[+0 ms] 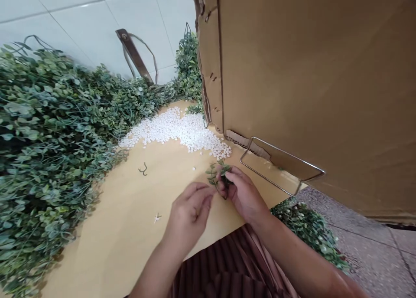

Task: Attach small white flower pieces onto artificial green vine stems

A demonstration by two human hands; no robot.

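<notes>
A small sprig of artificial green leaves (212, 175) is held in my right hand (242, 191), its fingers wrapped around the stem. Close beside it, my left hand (191, 207) has thumb and fingertips pinched together at the sprig's left side; whatever lies between those fingertips is too small to make out. Both hands are above the tan tabletop (130, 237). Beyond them lies a spread pile of small white pieces (182, 129), with one stray white piece (194, 168) nearer my hands.
Heaped artificial foliage (65, 129) lines the left and back. A large cardboard box (308, 85) stands at right, a bent metal wire frame (282, 168) at its foot. A dark hook-shaped bit (143, 169) and a small pale sprig piece (157, 218) lie on the table. More foliage (308, 228) sits below right.
</notes>
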